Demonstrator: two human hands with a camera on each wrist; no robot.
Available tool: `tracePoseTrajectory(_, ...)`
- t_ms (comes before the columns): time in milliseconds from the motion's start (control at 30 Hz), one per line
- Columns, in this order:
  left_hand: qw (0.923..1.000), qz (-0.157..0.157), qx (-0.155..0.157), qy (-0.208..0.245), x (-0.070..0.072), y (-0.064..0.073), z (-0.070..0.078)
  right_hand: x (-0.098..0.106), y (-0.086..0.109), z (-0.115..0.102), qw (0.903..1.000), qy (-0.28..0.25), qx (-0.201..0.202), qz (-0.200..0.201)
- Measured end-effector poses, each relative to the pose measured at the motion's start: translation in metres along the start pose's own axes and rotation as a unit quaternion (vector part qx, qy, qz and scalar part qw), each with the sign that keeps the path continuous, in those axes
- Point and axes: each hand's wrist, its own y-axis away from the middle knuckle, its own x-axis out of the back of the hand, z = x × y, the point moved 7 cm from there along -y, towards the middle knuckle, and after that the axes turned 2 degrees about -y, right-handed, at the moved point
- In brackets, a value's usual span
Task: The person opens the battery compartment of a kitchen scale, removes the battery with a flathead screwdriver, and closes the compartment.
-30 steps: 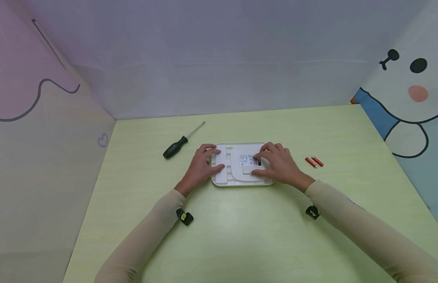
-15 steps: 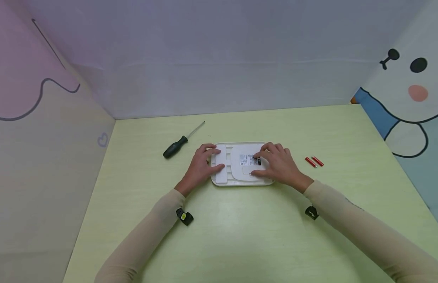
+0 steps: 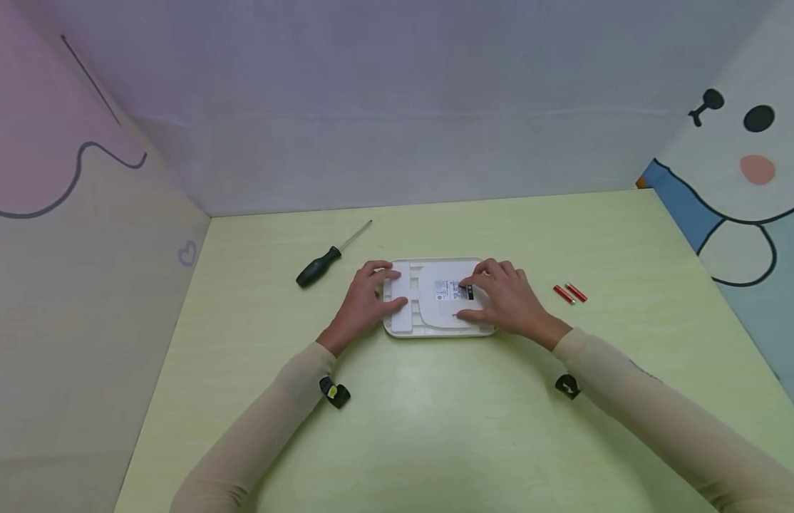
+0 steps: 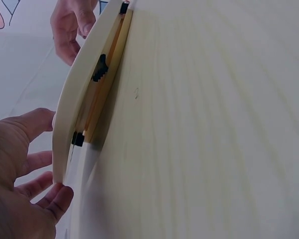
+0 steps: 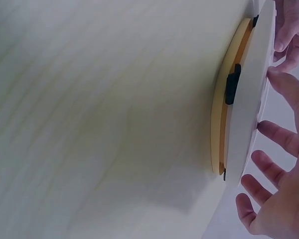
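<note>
A flat white plastic device (image 3: pixel 429 313) with rounded corners lies on the table, a printed label (image 3: pixel 447 290) facing up. At its left end my left hand (image 3: pixel 365 303) grips it, thumb and forefinger on the panel. In the left wrist view some fingertips curl at the device's edge (image 4: pixel 67 119). My right hand (image 3: pixel 509 296) rests thumb and forefinger on the right part of the device, on either side of a small black patch (image 3: pixel 470 292). Its other fingers are spread beside the edge in the right wrist view. Black feet (image 5: pixel 232 84) show along the device's side.
A screwdriver (image 3: pixel 318 267) with a dark handle lies at the back left of the table (image 3: pixel 397 427). Two red batteries (image 3: pixel 570 293) lie to the right of my right hand. Walls with printed cartoon pictures stand around the table's sides and back.
The small rectangular outline by my right thumb, seen earlier on the device, has faded from view. Both hands have hardly moved.
</note>
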Motion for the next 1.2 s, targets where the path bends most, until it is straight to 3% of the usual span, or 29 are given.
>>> tracePoseTrajectory(467,0.9998,-0.012,-0.015,-0.010,0.007,0.001,-0.005,0.007,0.011,0.020,0.9993,-0.003,-0.001,-0.037)
tracePoseTrajectory(800,0.9986,-0.034,-0.037,-0.019,0.013,0.004,-0.017,0.016,0.025,0.038,0.9990,-0.019,0.024,-0.033)
tracePoseTrajectory(1033,0.9962,-0.051,-0.066,-0.026,0.017,0.006,-0.012,0.014,0.028,0.042,0.9981,-0.029,0.041,-0.036)
tracePoseTrajectory(1200,0.9956,-0.053,-0.069,-0.036,0.020,0.008,-0.014,0.012,0.028,0.045,0.9985,-0.020,0.036,-0.036)
